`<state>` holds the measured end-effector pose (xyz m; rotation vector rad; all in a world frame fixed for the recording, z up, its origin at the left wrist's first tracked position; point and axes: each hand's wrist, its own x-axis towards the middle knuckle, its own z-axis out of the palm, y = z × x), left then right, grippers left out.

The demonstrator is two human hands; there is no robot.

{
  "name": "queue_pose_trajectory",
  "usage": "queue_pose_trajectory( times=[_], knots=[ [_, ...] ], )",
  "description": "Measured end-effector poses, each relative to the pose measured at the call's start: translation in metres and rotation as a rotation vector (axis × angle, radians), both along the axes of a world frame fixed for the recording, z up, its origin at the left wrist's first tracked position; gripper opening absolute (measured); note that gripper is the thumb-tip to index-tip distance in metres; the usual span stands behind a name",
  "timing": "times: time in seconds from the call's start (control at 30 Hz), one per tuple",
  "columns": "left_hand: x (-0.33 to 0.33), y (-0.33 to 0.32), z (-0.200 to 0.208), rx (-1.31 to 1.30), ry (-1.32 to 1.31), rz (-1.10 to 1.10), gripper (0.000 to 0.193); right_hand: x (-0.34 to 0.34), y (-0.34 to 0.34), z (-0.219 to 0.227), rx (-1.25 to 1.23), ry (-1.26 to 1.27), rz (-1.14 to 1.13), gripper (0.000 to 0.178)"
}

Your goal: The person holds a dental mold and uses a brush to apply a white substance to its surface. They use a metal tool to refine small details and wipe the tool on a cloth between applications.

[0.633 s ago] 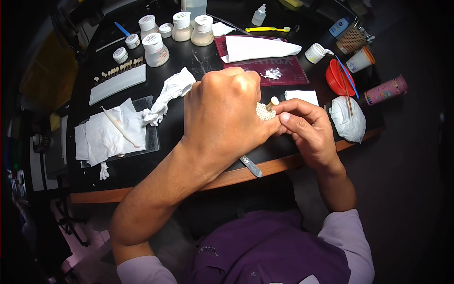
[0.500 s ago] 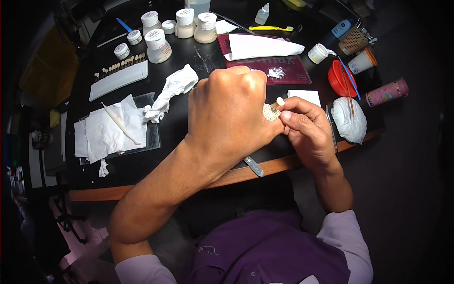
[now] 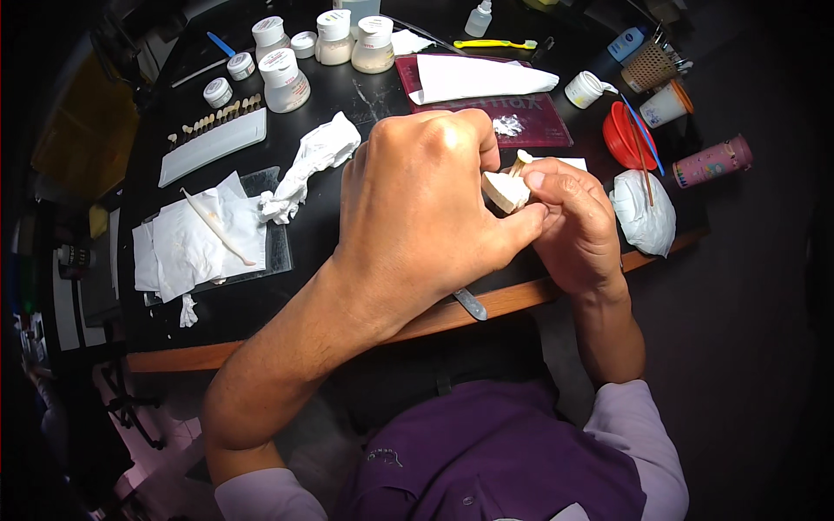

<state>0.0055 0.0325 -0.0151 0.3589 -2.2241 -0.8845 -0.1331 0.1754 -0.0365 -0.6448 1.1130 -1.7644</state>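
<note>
Close together above the desk, both hands are closed around a small cream firing tray [image 3: 503, 192], shaped like a thick slab. From it rises a short tan peg with a whitish tooth-like cap [image 3: 524, 157] on top. My left hand [image 3: 421, 204], back turned up, has its fingers curled and its thumb reaching along the tray's lower side. At the tray's right edge, by the peg, my right hand [image 3: 578, 213] pinches with thumb and forefinger. The left fingertips are partly hidden behind the hand.
Powder jars [image 3: 285, 82] and a tooth shade guide [image 3: 215, 143] stand back left. Tissues [image 3: 204, 234] lie on a glass slab at left. A dark red tray [image 3: 547, 130] is behind my hands; a red bowl [image 3: 618, 139] and a white wrapped bundle [image 3: 645, 213] are at right.
The firing tray has tipped, so its thick side shows instead of its perforated face. The peg and cap have risen slightly, and my left forefinger has lifted away from the tray.
</note>
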Motion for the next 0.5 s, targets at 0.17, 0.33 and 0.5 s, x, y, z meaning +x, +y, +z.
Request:
queue_pose_trajectory(
  times=[0.17, 0.33, 0.5],
  knots=[
    [-0.002, 0.004, 0.001, 0.045, 0.083, -0.059, 0.036, -0.011, 0.005, -0.001, -0.075, -0.033, 0.034, 0.023],
    [-0.001, 0.006, 0.004, 0.086, 0.069, -0.068, 0.036, -0.012, 0.004, -0.003, -0.116, -0.068, 0.061, 0.024],
    [-0.002, 0.006, 0.003, 0.064, 0.111, -0.067, 0.036, -0.009, 0.004, -0.001, -0.135, -0.085, 0.055, 0.024]
  ],
)
